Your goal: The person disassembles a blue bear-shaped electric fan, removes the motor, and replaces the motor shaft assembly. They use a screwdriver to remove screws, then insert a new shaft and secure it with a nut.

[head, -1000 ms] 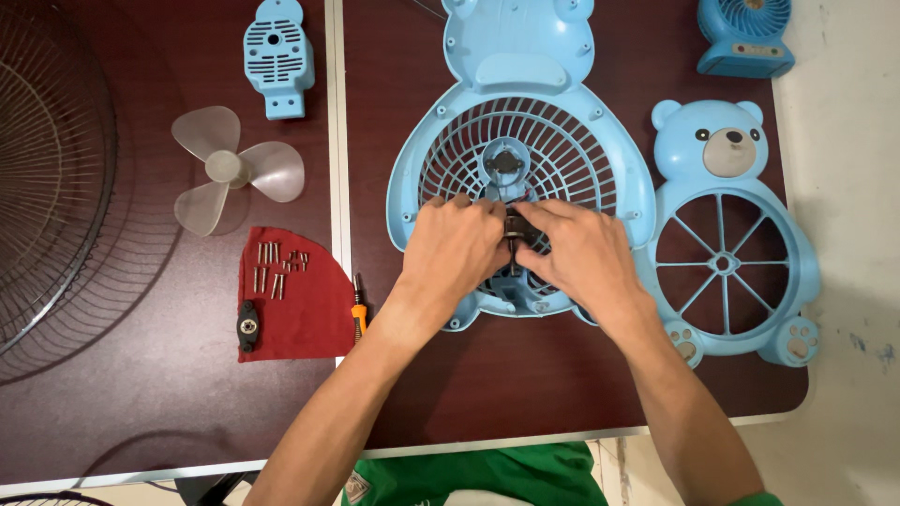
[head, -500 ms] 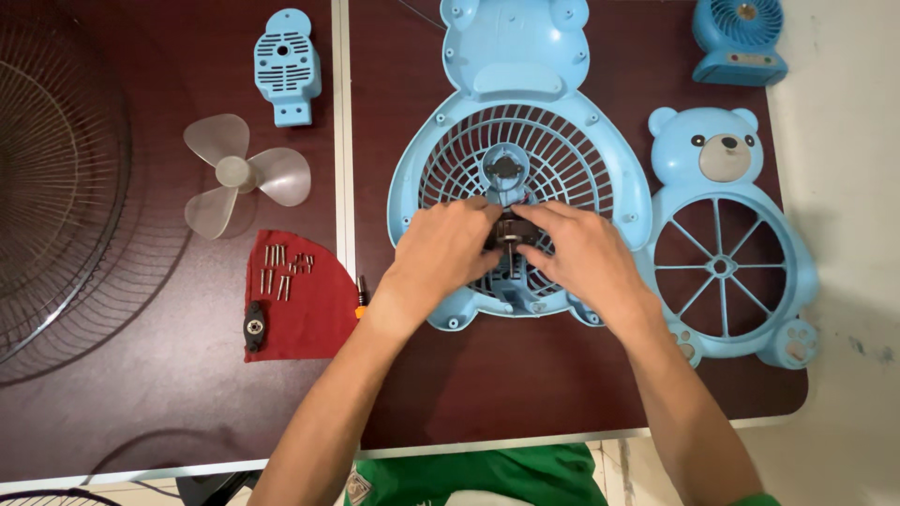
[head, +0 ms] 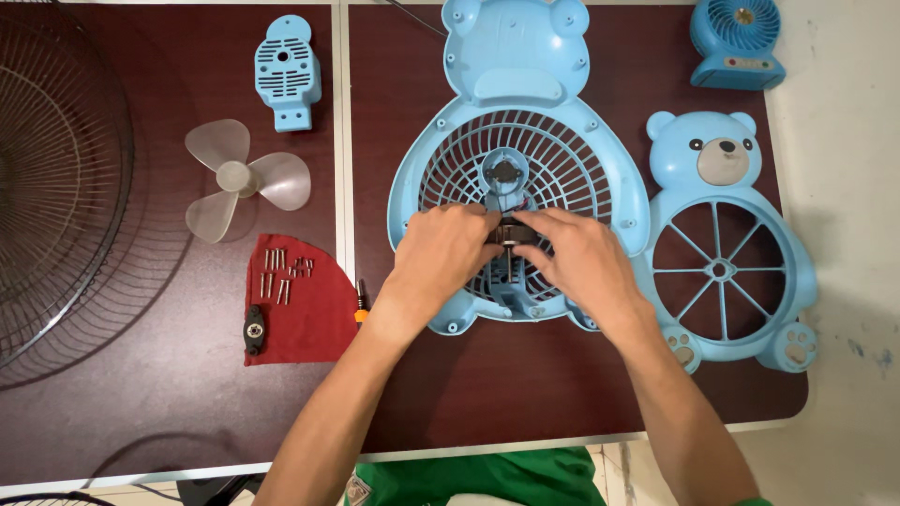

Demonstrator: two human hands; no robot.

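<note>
Hold the small dark motor [head: 511,232] level and square between both sets of fingertips, with its wires kept free of the grille ribs. The left hand [head: 445,253] and right hand [head: 581,258] are closed on it from opposite sides. It sits between the fingertips, over the blue bear-shaped rear housing [head: 516,94], just below the round hub [head: 506,171].

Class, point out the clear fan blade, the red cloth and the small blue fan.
clear fan blade [head: 234,176], head view, on its hub.
red cloth [head: 309,314], head view, bare middle.
small blue fan [head: 741,42], head view, front grille.
</note>
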